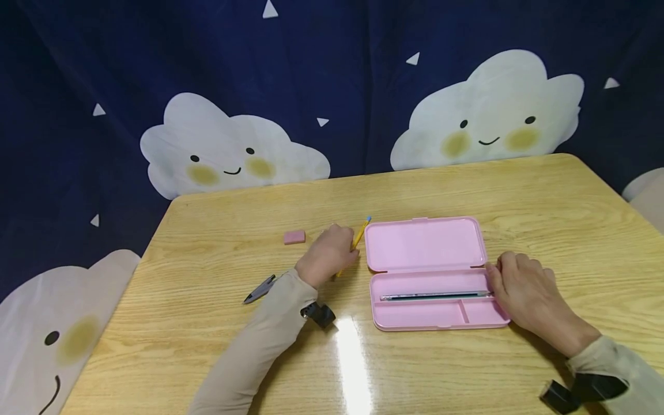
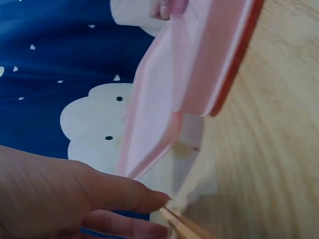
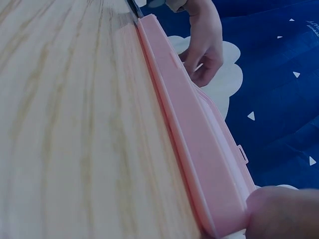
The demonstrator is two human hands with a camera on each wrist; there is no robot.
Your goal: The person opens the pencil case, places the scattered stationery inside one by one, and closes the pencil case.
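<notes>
My left hand (image 1: 329, 253) pinches a yellow pencil (image 1: 361, 231) with a blue end, close to the left side of an open pink pencil case (image 1: 425, 245). Thumb and finger meet on the pencil (image 2: 180, 225) in the left wrist view. At the case's right end, my right hand (image 1: 529, 291) grips the edge, thumb at the inner corner; its other fingers are partly hidden. A dark pencil (image 1: 436, 296) lies lengthwise in the case's long rear compartment. The lid is folded back flat on the table.
A pink eraser (image 1: 294, 237) lies left of my left hand. Nearer, beside the left sleeve, is a grey pen (image 1: 259, 289), partly covered by the sleeve. The wooden table (image 1: 441, 374) ends at a dark blue curtain (image 1: 353, 86) with clouds.
</notes>
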